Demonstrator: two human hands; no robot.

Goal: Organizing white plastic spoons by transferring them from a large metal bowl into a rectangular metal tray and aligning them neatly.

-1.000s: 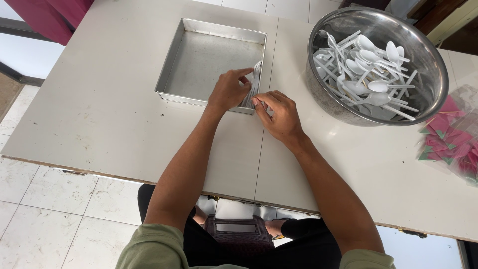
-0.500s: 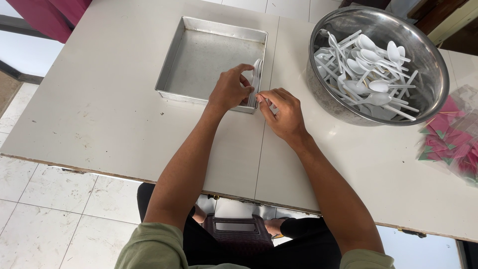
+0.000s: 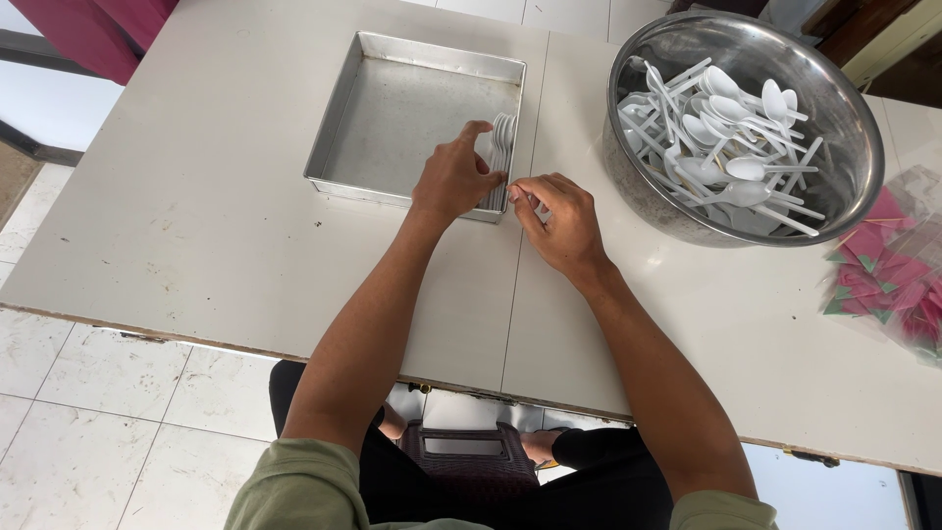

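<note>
While both hands meet at the tray's corner:
Left hand (image 3: 453,180): fingers steadying white spoons (image 3: 501,147) in the square tray (image 3: 339,147).
Right hand (image 3: 554,221): pinching the spoon handles' ends.

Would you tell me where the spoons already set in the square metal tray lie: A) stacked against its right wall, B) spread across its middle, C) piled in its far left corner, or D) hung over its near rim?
A: the white spoons stand in a tight row along the right wall of the tray, next to the left hand.
</note>
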